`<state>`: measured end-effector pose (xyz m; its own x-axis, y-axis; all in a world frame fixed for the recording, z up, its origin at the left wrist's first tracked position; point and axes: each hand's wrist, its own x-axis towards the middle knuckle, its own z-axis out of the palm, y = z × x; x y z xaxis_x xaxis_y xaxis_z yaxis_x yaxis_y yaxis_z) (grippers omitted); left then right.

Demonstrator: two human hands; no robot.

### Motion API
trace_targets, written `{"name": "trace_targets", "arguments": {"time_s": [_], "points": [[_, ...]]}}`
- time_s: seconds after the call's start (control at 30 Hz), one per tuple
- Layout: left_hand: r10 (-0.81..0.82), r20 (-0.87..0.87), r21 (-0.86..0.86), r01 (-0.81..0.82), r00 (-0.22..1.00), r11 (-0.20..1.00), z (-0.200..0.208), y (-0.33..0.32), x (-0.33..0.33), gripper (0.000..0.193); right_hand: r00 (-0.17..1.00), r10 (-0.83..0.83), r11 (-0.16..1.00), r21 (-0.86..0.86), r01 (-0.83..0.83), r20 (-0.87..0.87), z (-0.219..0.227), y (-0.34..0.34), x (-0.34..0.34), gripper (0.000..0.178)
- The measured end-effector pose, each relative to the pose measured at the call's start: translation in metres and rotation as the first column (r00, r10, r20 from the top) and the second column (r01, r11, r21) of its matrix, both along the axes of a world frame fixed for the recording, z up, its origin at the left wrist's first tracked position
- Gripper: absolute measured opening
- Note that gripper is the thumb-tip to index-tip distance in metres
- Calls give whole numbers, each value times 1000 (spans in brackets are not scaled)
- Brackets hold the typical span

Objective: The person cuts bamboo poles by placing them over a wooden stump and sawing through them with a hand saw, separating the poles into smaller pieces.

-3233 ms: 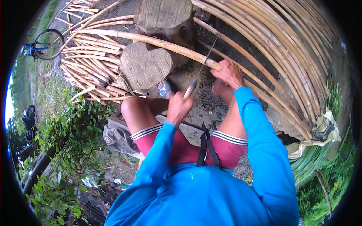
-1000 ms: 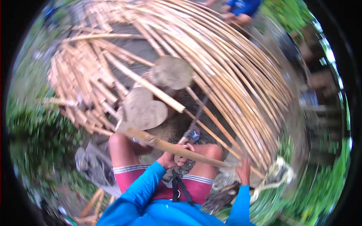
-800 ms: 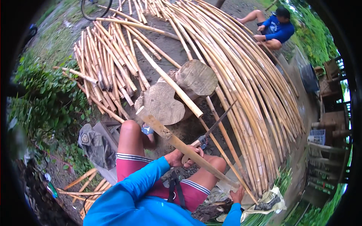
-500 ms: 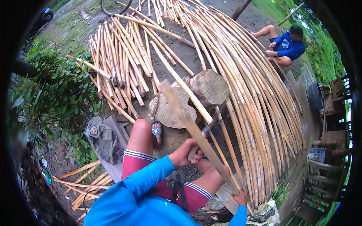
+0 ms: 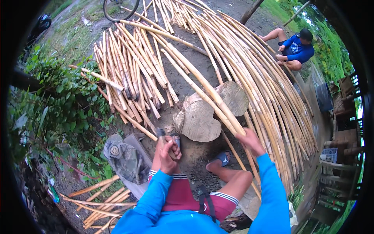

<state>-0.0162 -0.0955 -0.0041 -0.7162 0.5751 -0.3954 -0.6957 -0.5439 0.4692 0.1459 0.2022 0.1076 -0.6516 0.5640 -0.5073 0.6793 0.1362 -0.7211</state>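
In my left hand (image 5: 170,155) is a short tool with a wooden handle (image 5: 172,153) and a dark collar (image 5: 160,132). The fingers are wrapped round the handle; what lies beyond the collar is blurred. My right hand (image 5: 251,141) grips the near end of a bamboo pole (image 5: 210,91), which slants away to the far left across a cut wood block. Just beside it runs a second, thinner pole (image 5: 191,82). A pale tree-stump block (image 5: 199,124) stands before my knees, and a second round block (image 5: 237,102) adjoins it, partly under the poles.
Long bamboo poles (image 5: 269,105) are spread to the right, and shorter poles (image 5: 124,66) lie heaped at far left. A camouflage cloth (image 5: 126,158) rests on a board by my left leg. Another person (image 5: 299,47) sits at far right. Cut pieces (image 5: 103,202) lie at lower left.
The wide pole piece across my lap has left that place. My right hand has come up from the lower right to the pole's end, and my left hand has moved left with the tool.
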Motion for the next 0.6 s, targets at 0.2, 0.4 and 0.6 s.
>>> {"name": "trace_targets", "arguments": {"time_s": [0.2,0.4,0.6], "points": [[-10,11,27,9,1000,1000,-4,2,-2,21,998,54,986,159,-46,-43,-54,13,-166,37],[-76,-7,6,76,997,997,9,-4,-11,17,975,-37,798,594,-103,219,-102,-3,-251,42],[-142,100,-46,147,985,988,-5,-20,-18,26,982,-128,636,772,-26,138,-151,-8,-245,55]]}}
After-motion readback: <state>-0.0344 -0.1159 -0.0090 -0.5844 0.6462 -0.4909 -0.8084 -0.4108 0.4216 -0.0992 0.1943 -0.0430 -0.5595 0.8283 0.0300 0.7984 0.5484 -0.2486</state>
